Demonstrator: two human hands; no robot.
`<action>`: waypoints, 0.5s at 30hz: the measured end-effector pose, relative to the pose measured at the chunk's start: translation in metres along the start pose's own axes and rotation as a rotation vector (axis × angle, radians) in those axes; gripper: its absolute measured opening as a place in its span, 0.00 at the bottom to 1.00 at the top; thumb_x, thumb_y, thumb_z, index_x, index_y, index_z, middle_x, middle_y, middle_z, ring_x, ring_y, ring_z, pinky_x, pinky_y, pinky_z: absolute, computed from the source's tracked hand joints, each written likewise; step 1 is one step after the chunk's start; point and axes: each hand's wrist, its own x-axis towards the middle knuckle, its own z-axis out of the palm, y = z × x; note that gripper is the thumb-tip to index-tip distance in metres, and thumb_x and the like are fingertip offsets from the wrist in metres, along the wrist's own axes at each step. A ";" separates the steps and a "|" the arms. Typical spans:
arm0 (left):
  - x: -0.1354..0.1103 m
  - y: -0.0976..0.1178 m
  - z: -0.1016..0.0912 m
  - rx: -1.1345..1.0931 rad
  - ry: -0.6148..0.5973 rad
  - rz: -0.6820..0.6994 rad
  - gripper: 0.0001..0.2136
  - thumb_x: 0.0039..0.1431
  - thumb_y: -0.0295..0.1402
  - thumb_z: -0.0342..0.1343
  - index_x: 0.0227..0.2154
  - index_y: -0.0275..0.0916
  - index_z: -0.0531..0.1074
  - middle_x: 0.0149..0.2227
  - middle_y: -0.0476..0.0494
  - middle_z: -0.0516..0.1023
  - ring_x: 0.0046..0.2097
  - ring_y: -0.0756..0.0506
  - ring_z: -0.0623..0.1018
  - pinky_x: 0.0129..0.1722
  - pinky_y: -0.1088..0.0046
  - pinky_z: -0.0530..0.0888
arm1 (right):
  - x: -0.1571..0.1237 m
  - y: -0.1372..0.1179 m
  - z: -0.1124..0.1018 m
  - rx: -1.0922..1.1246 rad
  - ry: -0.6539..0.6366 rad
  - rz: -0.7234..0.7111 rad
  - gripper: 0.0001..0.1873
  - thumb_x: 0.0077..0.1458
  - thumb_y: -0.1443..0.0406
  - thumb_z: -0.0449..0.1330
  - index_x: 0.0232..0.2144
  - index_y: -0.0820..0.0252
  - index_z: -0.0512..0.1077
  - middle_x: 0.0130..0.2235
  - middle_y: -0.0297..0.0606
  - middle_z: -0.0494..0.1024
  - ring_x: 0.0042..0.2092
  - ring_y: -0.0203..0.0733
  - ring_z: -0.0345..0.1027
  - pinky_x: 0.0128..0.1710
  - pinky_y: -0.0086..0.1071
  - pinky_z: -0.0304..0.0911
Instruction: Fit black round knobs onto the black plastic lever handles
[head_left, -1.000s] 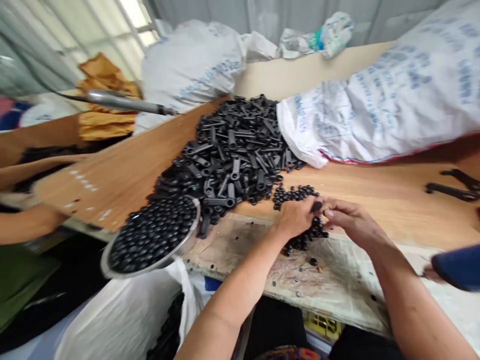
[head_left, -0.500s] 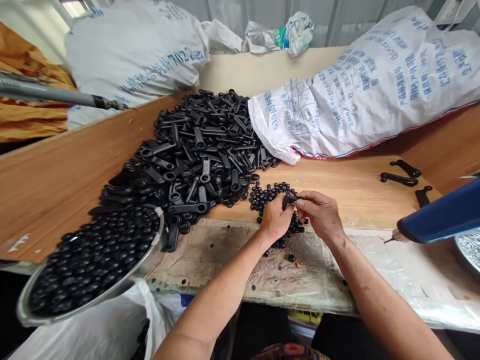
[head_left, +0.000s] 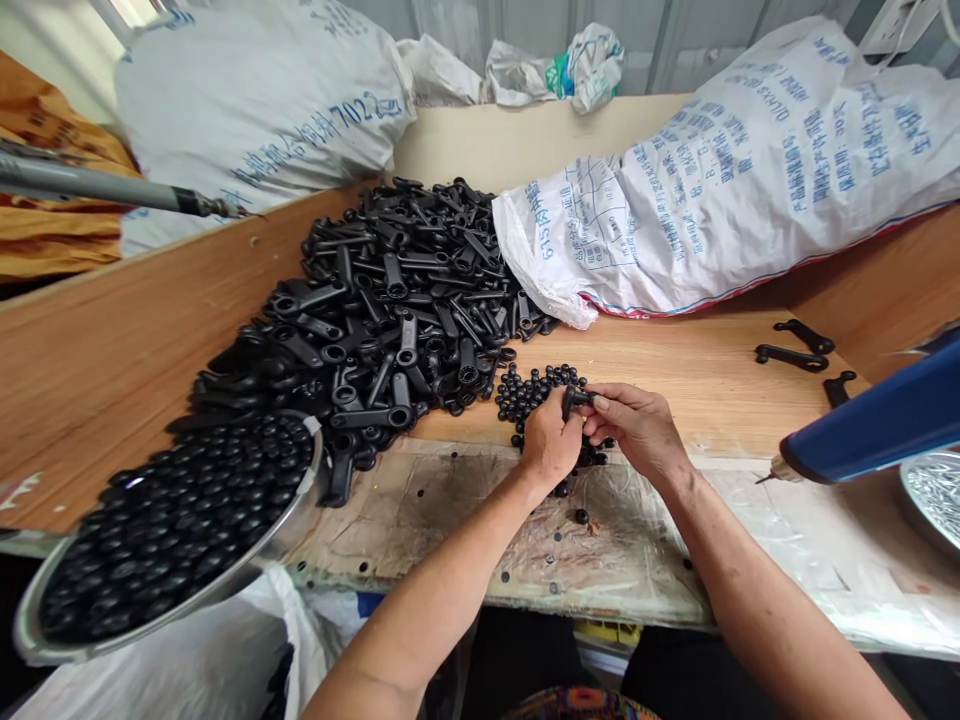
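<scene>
My left hand [head_left: 551, 440] and my right hand [head_left: 634, 425] meet over a small heap of black round beads [head_left: 534, 392] on the wooden table [head_left: 697, 385]. Both hands pinch one small black plastic part [head_left: 574, 399] between their fingertips. A big pile of black plastic levers [head_left: 390, 290] lies just to the left of the hands. A metal bowl [head_left: 296, 525] full of black beads hangs over the table's left front edge.
A white printed sack [head_left: 735, 170] lies on the table at the right, another sack [head_left: 255, 100] at the back left. A blue tool [head_left: 877, 420] juts in from the right beside a metal dish [head_left: 934, 495]. Loose black levers [head_left: 799, 350] lie far right. A grey rod [head_left: 112, 190] crosses the left.
The view swung to the right and steadied; the bowl now sits further left. My hands stayed together over the beads, pinching the small black part.
</scene>
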 end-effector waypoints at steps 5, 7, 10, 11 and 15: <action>-0.007 0.001 0.007 0.103 0.082 -0.048 0.07 0.55 0.31 0.47 0.35 0.40 0.67 0.30 0.46 0.75 0.35 0.45 0.73 0.35 0.73 0.65 | -0.003 0.010 0.007 -0.017 0.077 -0.118 0.11 0.39 0.64 0.65 0.30 0.62 0.75 0.22 0.35 0.75 0.20 0.34 0.66 0.18 0.28 0.64; -0.010 0.001 0.009 0.135 0.105 -0.056 0.08 0.56 0.33 0.46 0.37 0.40 0.66 0.30 0.44 0.75 0.35 0.44 0.74 0.35 0.72 0.65 | -0.005 0.014 0.010 -0.011 0.103 -0.161 0.10 0.40 0.65 0.64 0.29 0.61 0.75 0.21 0.33 0.75 0.19 0.33 0.65 0.17 0.27 0.63; -0.012 0.001 0.010 0.184 0.110 -0.038 0.10 0.57 0.35 0.45 0.40 0.40 0.65 0.30 0.43 0.75 0.35 0.43 0.74 0.35 0.71 0.65 | -0.007 0.016 0.010 -0.003 0.111 -0.203 0.09 0.42 0.65 0.64 0.30 0.60 0.75 0.21 0.32 0.74 0.19 0.32 0.65 0.17 0.26 0.62; -0.012 0.001 0.010 0.208 0.106 -0.030 0.11 0.57 0.36 0.45 0.41 0.40 0.65 0.30 0.43 0.75 0.35 0.42 0.74 0.35 0.71 0.65 | -0.006 0.015 0.008 -0.007 0.107 -0.203 0.09 0.42 0.64 0.64 0.30 0.60 0.75 0.21 0.32 0.74 0.19 0.32 0.64 0.17 0.26 0.62; -0.010 0.002 0.006 0.342 0.029 0.033 0.13 0.56 0.32 0.45 0.44 0.39 0.65 0.30 0.42 0.75 0.34 0.42 0.74 0.35 0.70 0.66 | -0.001 0.006 -0.001 -0.134 0.009 -0.075 0.12 0.42 0.60 0.64 0.28 0.63 0.74 0.21 0.34 0.74 0.19 0.33 0.65 0.18 0.26 0.63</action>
